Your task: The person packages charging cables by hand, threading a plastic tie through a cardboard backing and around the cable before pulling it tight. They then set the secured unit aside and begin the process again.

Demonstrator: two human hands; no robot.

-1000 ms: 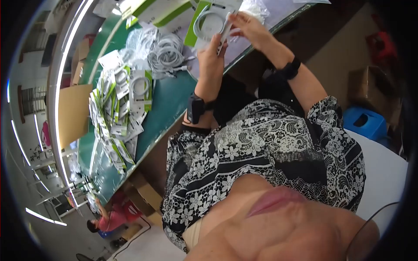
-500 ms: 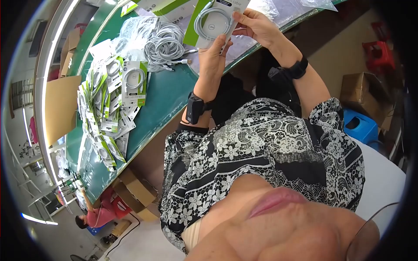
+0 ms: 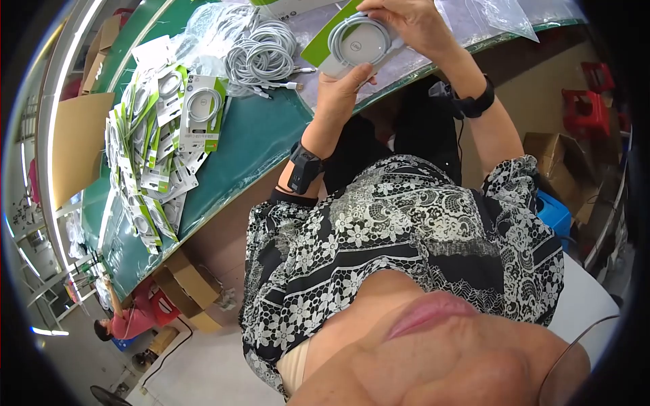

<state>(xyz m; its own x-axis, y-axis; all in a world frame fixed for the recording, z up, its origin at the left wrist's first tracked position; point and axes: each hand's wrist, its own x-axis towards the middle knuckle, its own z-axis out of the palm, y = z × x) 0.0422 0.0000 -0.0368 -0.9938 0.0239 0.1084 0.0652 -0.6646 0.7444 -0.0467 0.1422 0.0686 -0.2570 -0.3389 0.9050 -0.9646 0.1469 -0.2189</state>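
Note:
A green and white card package [image 3: 333, 62] with a coiled white cable [image 3: 330, 42] on its front is held tilted above the table's front edge. My left hand [image 3: 338, 93] grips its lower edge, thumb on the front. My right hand [image 3: 414, 26] is closed at the upper right edge of the card, by the coil; its fingertips are partly hidden. Left of the card, a bundle of loose white cables [image 3: 261, 57] lies partly in clear plastic. Further left is a heap of similar packages [image 3: 145, 145], with one lying face up [image 3: 202, 111] on its right side.
The green table [image 3: 247, 135] runs diagonally, with clear plastic bags [image 3: 511, 17] at the top right. A cardboard sheet [image 3: 78, 145] stands at its far left. Beyond are a co-worker in a red top [image 3: 132, 321], cardboard boxes [image 3: 186, 281] and red stools [image 3: 586, 111].
The package has shifted right and down in the view and is tilted more. My right hand has moved up along its edge. The table and heap appear slightly further left.

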